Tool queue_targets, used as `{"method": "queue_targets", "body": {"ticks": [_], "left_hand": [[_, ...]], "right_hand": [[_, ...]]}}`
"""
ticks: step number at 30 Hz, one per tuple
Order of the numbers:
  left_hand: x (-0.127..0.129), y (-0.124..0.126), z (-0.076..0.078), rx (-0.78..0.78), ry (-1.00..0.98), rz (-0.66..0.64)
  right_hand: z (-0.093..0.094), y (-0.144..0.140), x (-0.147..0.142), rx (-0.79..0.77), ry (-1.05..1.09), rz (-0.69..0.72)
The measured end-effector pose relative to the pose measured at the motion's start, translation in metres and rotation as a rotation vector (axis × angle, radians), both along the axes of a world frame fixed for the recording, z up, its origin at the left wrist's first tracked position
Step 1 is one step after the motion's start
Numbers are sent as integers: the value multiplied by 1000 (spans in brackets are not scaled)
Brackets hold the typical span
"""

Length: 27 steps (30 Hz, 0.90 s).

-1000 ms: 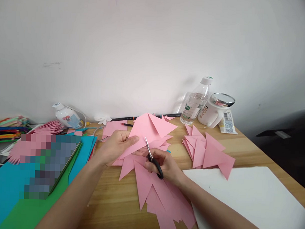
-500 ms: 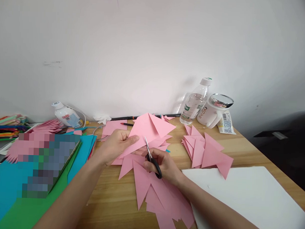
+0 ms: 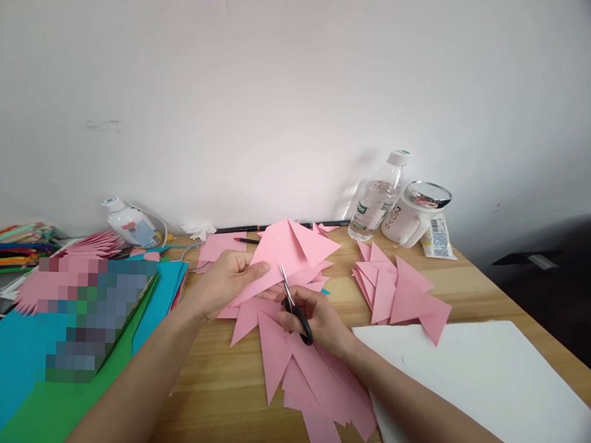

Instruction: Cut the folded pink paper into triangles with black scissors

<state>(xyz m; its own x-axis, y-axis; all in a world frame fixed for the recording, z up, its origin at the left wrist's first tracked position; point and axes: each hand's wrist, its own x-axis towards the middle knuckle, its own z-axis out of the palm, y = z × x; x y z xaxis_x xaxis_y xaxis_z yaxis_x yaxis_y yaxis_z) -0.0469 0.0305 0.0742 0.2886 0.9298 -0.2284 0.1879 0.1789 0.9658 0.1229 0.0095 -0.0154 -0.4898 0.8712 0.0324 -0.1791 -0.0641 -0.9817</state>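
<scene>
My left hand (image 3: 230, 280) pinches a piece of pink paper (image 3: 272, 246) by its lower left edge, thumb on top. Black-handled scissors (image 3: 299, 318) sit in my right hand (image 3: 321, 322), fingers in the handle loops. Their metal blades point up and lie against the paper's lower edge. Beneath and in front of both hands are overlapping cut pink pieces (image 3: 323, 384) with pointed corners. Another pile of pink triangles (image 3: 390, 286) lies to the right.
A water bottle (image 3: 376, 198), a white mug (image 3: 412, 216) and a small packet (image 3: 439, 238) stand by the wall. White board (image 3: 464, 376) covers the right front. At left are blue and green sheets (image 3: 24, 354), a white bottle (image 3: 130, 222) and pipe cleaners (image 3: 18, 244).
</scene>
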Motion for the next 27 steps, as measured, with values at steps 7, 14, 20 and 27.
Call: {"method": "queue_targets", "body": {"ticks": [7, 14, 20, 27], "left_hand": [[-3, 1, -3, -42, 1, -55], [-3, 1, -1, -22, -5, -78], [-1, -1, 0, -36, -15, -53], [-1, 0, -1, -48, -62, -47]], "right_hand": [[2, 0, -1, 6, -5, -5], [1, 0, -1, 31, 11, -13], [3, 0, 1, 54, -9, -22], [4, 0, 1, 56, 3, -44]]}}
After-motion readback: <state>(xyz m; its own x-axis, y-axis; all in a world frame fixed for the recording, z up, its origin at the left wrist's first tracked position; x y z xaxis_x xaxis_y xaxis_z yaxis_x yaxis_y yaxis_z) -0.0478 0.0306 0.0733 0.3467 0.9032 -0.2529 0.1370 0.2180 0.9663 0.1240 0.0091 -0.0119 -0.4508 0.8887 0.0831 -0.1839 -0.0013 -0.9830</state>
